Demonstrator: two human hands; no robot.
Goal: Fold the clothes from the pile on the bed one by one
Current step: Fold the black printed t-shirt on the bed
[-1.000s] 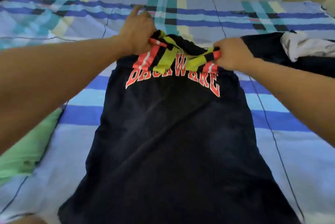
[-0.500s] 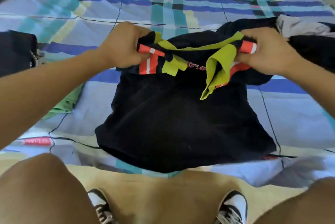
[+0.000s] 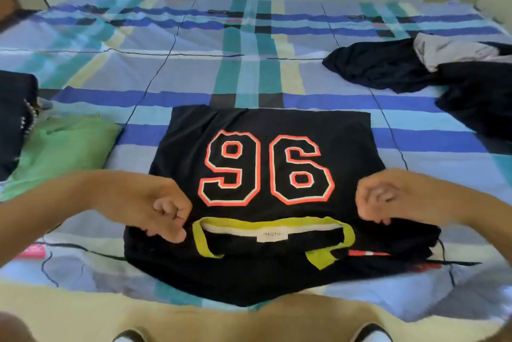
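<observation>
A black T-shirt [image 3: 266, 125] with a red-outlined "96" and a yellow-green collar [image 3: 277, 222] lies folded over on the near part of the bed, collar toward me. My left hand [image 3: 166, 214] has its fingers curled at the shirt's left shoulder and seems to pinch the fabric edge. My right hand [image 3: 379, 200] is blurred, fingers curled, over the right shoulder; whether it holds cloth is unclear. The pile of dark clothes [image 3: 415, 70] with a grey garment [image 3: 448, 50] lies at the right.
The bed has a plaid blue, teal and yellow sheet [image 3: 194, 70]. A green garment [image 3: 61, 147] and a dark item [image 3: 13, 120] lie at the left. A small red-pink object [image 3: 32, 251] sits near the front left edge. My shoes [image 3: 371, 333] show below.
The shirt's top was pulled toward me and laid down over its lower part, so the "96" side now faces up. Both hands came nearer and lower, to the shoulders.
</observation>
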